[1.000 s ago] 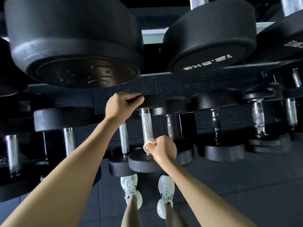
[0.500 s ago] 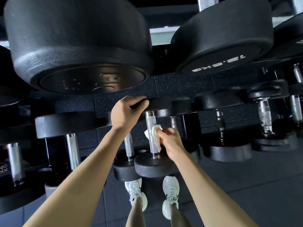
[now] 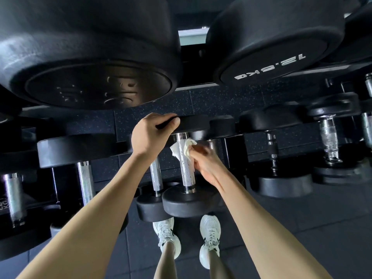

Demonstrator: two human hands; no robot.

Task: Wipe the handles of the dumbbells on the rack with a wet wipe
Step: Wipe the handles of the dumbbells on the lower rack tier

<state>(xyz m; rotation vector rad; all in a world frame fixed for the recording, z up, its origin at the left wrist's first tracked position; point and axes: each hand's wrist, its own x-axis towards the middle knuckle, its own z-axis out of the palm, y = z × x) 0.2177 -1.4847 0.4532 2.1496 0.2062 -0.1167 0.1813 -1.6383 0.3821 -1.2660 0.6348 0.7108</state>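
- A small dumbbell with round black rubber heads and a knurled chrome handle [image 3: 186, 172] is noted on the lower tier of the black metal rack [image 3: 196, 86]. It lies end-on to the person, and its near head [image 3: 187, 202] juts out over the dark rubber floor [image 3: 302, 228].
- The left hand [image 3: 150, 135] is curled over the rim of the far head [image 3: 193, 122]. This is judged to be a brace, so that the dumbbell is kept from rolling or sliding while it is rubbed.
- A crumpled white wet wipe [image 3: 184, 149] is gripped in the right hand [image 3: 207, 162] and pressed against the handle just below the far head. The hand is blurred, so how far the fingers wrap the bar cannot be told.
- The wipe is set at the far end of the bar, and the near stretch is left bare. A lengthwise stroke is judged to be in hand.
- A thinner chrome-handled dumbbell [image 3: 156, 174] lies just beside on the left, touched by neither hand.
- Large black heads on the upper tier, one marked 12.5KG [image 3: 271, 47], hang overhead. The arms are therefore reached in low beneath them.
- Risk, as judged: the jutting dumbbell could be tipped forward if the brace is eased.
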